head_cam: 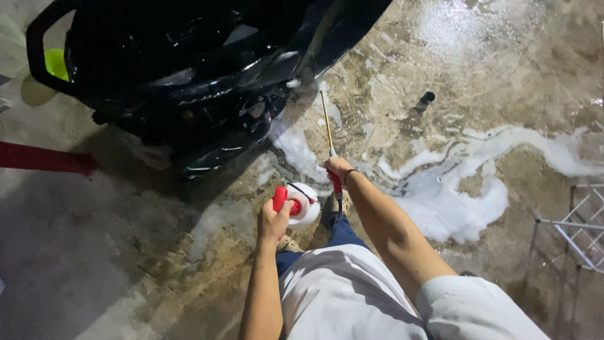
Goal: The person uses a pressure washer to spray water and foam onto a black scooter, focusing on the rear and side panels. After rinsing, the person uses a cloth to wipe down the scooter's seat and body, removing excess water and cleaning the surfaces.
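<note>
Two hands work a pump sprayer beside a black scooter on a wet, foamy concrete floor.

The left hand point(273, 221) has its fingers curled tight around the red handle of the white sprayer tank point(304, 203), held low near the floor's middle. The right hand point(338, 169) grips the red lance handle, fingers wrapped shut, and the thin brass wand point(327, 123) points up toward the scooter point(189, 75) at the floor's upper left. White foam point(453, 201) spreads across open floor to the right; a wire rack point(582, 226) stands at the right edge.
</note>
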